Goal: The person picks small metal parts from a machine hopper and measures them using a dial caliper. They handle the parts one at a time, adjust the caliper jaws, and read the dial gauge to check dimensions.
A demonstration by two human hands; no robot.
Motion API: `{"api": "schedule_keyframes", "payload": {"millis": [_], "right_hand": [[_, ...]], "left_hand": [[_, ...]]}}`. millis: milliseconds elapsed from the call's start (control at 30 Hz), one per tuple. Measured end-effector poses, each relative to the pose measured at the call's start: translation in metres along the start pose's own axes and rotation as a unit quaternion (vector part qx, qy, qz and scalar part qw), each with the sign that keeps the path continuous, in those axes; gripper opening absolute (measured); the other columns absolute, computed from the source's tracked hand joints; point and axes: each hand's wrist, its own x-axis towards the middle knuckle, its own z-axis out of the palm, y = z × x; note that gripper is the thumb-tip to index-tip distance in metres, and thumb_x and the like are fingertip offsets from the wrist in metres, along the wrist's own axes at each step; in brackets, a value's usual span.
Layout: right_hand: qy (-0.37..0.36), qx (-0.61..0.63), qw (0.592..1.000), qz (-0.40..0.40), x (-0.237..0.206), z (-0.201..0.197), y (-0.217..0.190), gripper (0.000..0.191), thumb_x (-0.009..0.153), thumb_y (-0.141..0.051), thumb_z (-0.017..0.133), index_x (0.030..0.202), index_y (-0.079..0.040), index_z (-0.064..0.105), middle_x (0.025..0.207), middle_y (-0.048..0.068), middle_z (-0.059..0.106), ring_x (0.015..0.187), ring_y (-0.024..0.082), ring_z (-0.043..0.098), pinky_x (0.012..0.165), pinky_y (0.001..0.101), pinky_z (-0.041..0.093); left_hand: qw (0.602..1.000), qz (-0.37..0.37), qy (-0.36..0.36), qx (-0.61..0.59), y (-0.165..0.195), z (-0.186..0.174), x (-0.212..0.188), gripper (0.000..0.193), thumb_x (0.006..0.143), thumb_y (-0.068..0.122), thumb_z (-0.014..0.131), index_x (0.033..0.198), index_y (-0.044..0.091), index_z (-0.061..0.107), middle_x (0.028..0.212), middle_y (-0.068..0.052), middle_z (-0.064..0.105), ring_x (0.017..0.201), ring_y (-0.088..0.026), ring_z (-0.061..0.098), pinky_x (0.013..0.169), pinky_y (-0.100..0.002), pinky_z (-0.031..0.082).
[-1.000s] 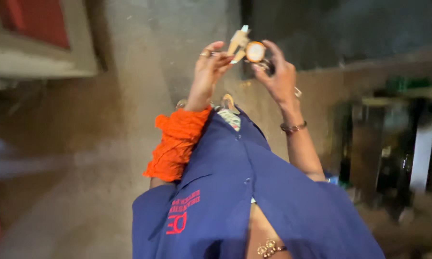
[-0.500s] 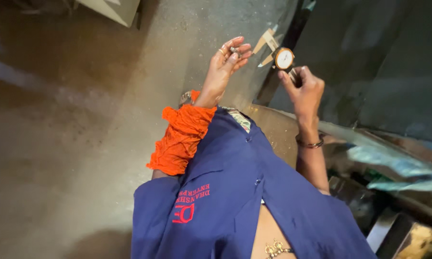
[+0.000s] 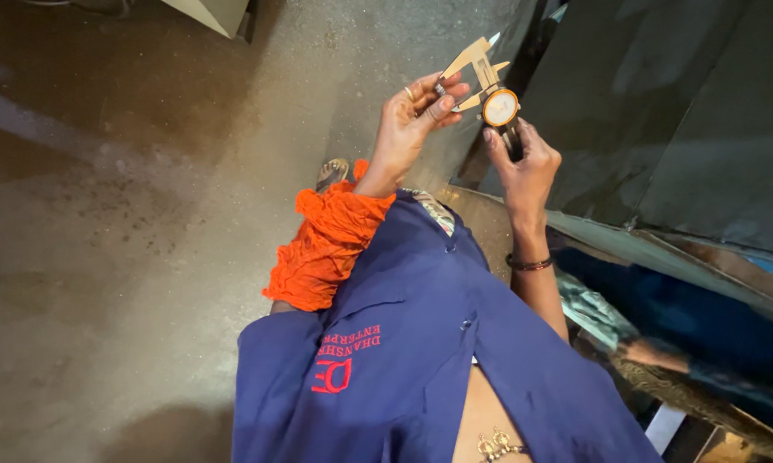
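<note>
1. Looking down from the head view, a dial caliper [image 3: 487, 86] is seen held up in front of the body, above the concrete floor [image 3: 129, 214].
2. The caliper is gripped by the right hand [image 3: 523, 159] at its lower end, just below the round dial [image 3: 500, 107]; the grip is closed around the dark beam, thumb lying near the dial.
3. The caliper's metal measuring tips are pointed up and away, slightly apart.
4. The left hand [image 3: 412, 120] is raised just beside the caliper; its fingertips [image 3: 445, 101] are pressed together against the lower metal arm, with a small ringlike part seemingly pinched there, too small to be told for certain.
5. A ring is worn on a left finger, and a dark bangle [image 3: 528, 263] on the right wrist.
6. An orange crumpled sleeve [image 3: 326, 244] is seen on the left forearm, over a blue work coat [image 3: 403, 360] with red embroidery.
7. Dark sheet-metal panels [image 3: 686, 129] are seen at the right, close behind the right hand.
8. A sandalled foot [image 3: 332, 174] is visible on the floor below the left hand.
</note>
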Motion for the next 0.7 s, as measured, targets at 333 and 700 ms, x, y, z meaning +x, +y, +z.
{"api": "schedule_keyframes", "payload": {"millis": [333, 700], "right_hand": [[-0.003, 0.016, 1.000, 0.003, -0.009, -0.001, 0.003, 0.037, 0.099, -0.021, 0.084, 0.116, 0.008, 0.070, 0.092, 0.015, 0.072, 0.076, 0.018, 0.066, 0.073, 0.0311, 0.054], [-0.007, 0.034, 0.999, 0.031, -0.025, -0.008, 0.006, 0.040, 0.095, -0.021, 0.085, 0.118, 0.008, 0.070, 0.095, 0.014, 0.074, 0.077, 0.016, 0.066, 0.075, 0.0294, 0.054]], "left_hand": [[0.999, -0.035, -0.018, 0.010, 0.010, 0.005, 0.002, 0.038, 0.099, 0.012, 0.072, 0.133, -0.003, 0.063, 0.129, -0.011, 0.070, 0.121, -0.023, 0.069, 0.097, -0.037, 0.063], [0.997, -0.063, -0.027, 0.047, 0.014, 0.004, -0.004, 0.039, 0.097, 0.015, 0.075, 0.131, -0.003, 0.065, 0.111, -0.014, 0.075, 0.105, -0.019, 0.073, 0.090, -0.034, 0.065]]}}
